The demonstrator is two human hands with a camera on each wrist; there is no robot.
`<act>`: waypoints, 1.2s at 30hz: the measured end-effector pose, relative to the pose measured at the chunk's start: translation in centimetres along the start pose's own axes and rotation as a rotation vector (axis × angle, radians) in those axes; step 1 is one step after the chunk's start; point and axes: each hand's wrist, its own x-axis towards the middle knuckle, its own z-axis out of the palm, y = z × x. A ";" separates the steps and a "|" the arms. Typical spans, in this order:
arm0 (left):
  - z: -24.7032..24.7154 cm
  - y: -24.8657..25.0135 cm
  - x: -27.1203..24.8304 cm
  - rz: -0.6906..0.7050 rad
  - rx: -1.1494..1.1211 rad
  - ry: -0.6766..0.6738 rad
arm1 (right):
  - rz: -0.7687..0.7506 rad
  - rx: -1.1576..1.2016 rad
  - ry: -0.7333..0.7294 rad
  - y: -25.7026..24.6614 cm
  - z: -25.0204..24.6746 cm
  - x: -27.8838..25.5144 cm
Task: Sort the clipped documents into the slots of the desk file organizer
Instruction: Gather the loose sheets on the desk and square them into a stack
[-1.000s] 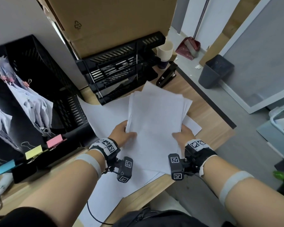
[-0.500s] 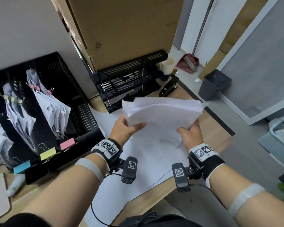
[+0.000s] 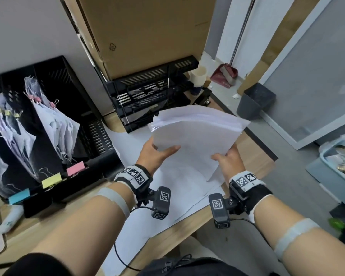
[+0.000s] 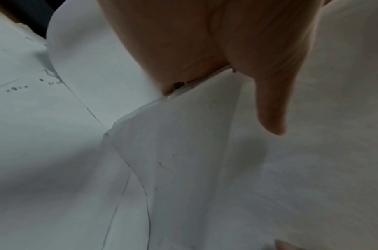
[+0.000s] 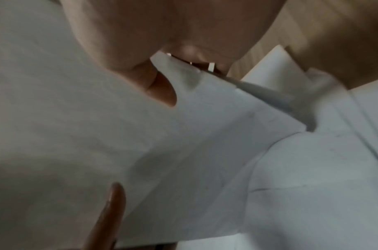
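A thick stack of white paper (image 3: 197, 132) is held in the air above the bench (image 3: 187, 226), its far edge raised and fanned slightly. The left hand (image 3: 153, 154) grips the stack's near left corner, thumb lying across the top sheet and fingers hidden beneath; in the left wrist view the thumb (image 4: 269, 101) presses down on the paper while the sheet edges sit in the crook of the hand. The right hand (image 3: 230, 162) grips the near right corner in the same way, thumb on top; the right wrist view shows the thumb (image 5: 160, 89) curled over the edge of the sheets. No clip on this stack is visible.

Below the stack, loose white sheets (image 3: 179, 188) lie spread on the wooden bench, reaching its near edge. To the left stands the black desk file organizer (image 3: 54, 80), its upright slots already holding clipped documents (image 3: 56, 124) with small binder clips at their tops. Pink (image 3: 75, 168), yellow (image 3: 51, 180) and blue (image 3: 19, 196) labels sit along its front edge. Behind the stack is a black tiered letter tray (image 3: 147, 96) with a cardboard box (image 3: 143, 34) resting on it. A dark waste bin (image 3: 256, 100) stands on the floor to the right.
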 end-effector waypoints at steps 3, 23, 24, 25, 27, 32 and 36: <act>-0.1 -0.1 0.5 0.000 0.084 0.053 | 0.074 -0.270 -0.130 -0.1 -0.7 0.4; -3.4 -5.0 -1.7 -0.828 0.232 0.232 | 0.004 -0.948 -0.109 1.2 -2.2 13.1; -4.1 -5.3 -1.9 -0.848 0.206 0.265 | -0.034 -0.942 -0.083 1.2 -1.4 13.1; -4.6 -5.5 -2.2 -0.844 0.150 0.322 | -0.065 -0.943 -0.081 1.2 -0.5 13.1; -5.5 -5.8 -2.1 -0.745 0.072 0.473 | -0.078 -0.914 -0.163 1.5 1.3 12.9; -6.5 -5.3 -1.8 -0.391 0.302 0.641 | -0.044 -0.908 -0.383 3.0 4.4 11.7; -6.1 -2.9 -2.3 -0.230 0.452 0.683 | -0.022 -0.929 -0.461 3.4 5.2 10.9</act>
